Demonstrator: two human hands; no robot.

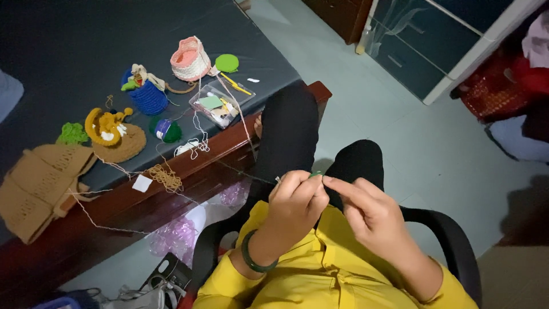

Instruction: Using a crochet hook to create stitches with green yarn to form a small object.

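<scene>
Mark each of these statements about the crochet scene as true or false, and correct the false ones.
1. Both hands, the left hand and the right hand, meet at a small green piece. True.
2. The pink crocheted basket lies on the floor. False: it stands on the dark table.
3. A green bangle circles the left wrist. True.
4. The blue crocheted basket sits right of the pink one. False: it sits to its left.
5. The person wears a yellow top. True.
</scene>
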